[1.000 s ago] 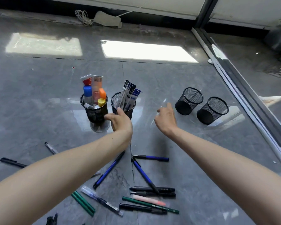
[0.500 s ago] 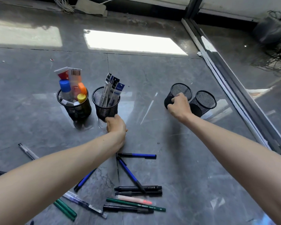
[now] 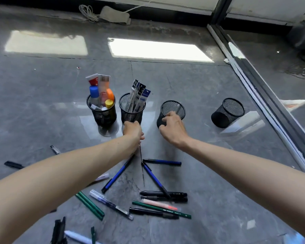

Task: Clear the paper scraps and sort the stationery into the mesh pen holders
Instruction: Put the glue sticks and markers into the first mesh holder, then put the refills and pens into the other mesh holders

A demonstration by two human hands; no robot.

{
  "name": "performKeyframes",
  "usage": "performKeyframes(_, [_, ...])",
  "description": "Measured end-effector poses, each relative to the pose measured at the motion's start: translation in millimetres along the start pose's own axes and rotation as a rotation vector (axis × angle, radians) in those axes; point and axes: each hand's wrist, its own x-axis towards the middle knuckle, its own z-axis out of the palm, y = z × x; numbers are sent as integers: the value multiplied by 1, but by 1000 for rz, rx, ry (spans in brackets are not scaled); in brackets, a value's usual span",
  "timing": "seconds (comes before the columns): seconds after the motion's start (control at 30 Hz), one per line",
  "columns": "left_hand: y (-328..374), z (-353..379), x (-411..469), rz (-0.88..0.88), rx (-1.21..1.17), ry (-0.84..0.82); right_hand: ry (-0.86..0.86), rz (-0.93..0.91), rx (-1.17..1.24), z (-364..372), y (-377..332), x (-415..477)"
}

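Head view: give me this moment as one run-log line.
right hand grips empty holder by rim | left hand at refill holder base, grip hidden | spare holder empty, apart | pens loose on floor

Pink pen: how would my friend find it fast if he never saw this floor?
On the grey floor, look below the mesh holder that the right hand grips, toward the person. The pink pen lies there between two black pens and a green pencil. It is the only pink one in that clump, with a red tip.
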Motion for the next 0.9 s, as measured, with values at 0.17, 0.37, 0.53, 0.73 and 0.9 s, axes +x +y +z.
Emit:
performKeyframes(0.17, [-7, -32, -8, 6, 115, -42, -69, -76, 14, 15, -29, -18])
performKeyframes(0.37, [-23, -77, -13, 235, 554, -64, 103, -166, 35, 19, -42, -44])
performKeyframes(0.53, [-44, -96, -24, 373, 1221, -272, 189, -367, -98, 19, -19, -55])
performKeyframes(0.73, [-63, -92, -41, 531, 1475, -310, -325, -274, -315, 37, 23, -64])
performKeyframes(0.9, [-66, -95, -37, 492, 1498, -347, -460, -110, -356, 47, 33, -61])
